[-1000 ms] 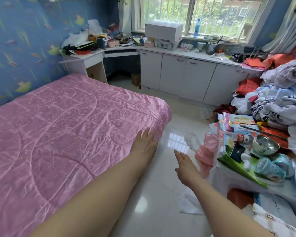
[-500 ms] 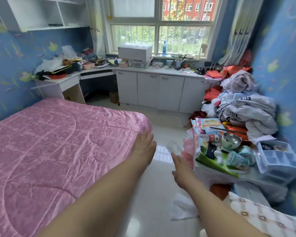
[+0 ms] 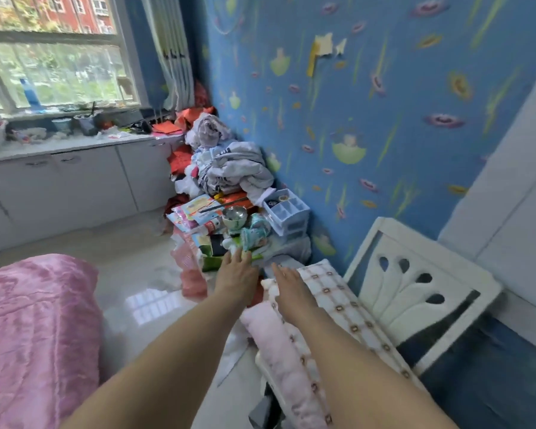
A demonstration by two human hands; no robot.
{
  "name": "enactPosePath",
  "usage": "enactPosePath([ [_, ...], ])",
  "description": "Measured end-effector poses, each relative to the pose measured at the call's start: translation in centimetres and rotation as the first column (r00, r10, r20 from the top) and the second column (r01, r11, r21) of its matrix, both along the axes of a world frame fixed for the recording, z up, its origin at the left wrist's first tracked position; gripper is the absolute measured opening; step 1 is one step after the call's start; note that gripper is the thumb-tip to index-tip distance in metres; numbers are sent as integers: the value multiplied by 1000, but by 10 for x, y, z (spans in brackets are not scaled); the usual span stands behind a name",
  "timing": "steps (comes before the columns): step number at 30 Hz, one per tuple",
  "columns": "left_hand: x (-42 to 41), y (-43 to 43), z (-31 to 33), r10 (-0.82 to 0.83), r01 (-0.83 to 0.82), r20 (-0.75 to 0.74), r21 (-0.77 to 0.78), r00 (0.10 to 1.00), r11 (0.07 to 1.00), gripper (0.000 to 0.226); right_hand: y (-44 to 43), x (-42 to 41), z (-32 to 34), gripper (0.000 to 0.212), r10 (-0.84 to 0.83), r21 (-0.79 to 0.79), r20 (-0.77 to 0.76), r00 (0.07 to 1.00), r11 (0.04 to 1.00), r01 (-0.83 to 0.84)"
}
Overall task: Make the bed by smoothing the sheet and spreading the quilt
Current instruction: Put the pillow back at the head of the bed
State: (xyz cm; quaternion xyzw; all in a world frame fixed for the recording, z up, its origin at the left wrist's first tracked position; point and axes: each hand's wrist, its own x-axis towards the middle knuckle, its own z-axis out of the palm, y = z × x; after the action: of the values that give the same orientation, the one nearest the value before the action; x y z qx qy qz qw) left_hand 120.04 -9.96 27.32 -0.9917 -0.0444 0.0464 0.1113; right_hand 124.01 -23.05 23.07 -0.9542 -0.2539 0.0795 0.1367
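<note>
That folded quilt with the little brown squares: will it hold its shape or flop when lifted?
Likely floppy: the quilt is soft cloth with a fluffy pink side, so its folds should sag. Probably bulky yet light for its size. The left hand and right hand are open near it; a wide two-handed grip seems safest.

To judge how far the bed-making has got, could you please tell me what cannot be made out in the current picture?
Bed, head view: cut off by the left and bottom edges; only one pink corner shows.
Quilt, head view: partly under the right forearm, cut by the bottom edge; whether the right hand touches it is unclear.
Clutter beyond the left hand, head view: blurred, labels unreadable.
</note>
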Motion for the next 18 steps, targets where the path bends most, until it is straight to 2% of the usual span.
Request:
enactPosePath([
  [4, 15, -39, -15, -119, 119, -4, 0, 993, 993, 57, -54, -2, -12, 74, -135, -22, -30, 990, 991, 134],
  [10, 47, -88, -44, -233, 231, -75, -27, 970, 973, 51, -122, 1, -34, 78, -279, -79, -77, 957, 959, 273],
  [15, 76, -117, -79, -225, 208, -163, -116, 961, 971, 55, -173, 12, -65, 80, -386, -156, -172, 906, 919, 362],
  [18, 96, -136, -110, -156, 103, -225, -230, 962, 968, 60, -199, 33, -87, 84, -416, -172, -182, 891, 906, 388],
])
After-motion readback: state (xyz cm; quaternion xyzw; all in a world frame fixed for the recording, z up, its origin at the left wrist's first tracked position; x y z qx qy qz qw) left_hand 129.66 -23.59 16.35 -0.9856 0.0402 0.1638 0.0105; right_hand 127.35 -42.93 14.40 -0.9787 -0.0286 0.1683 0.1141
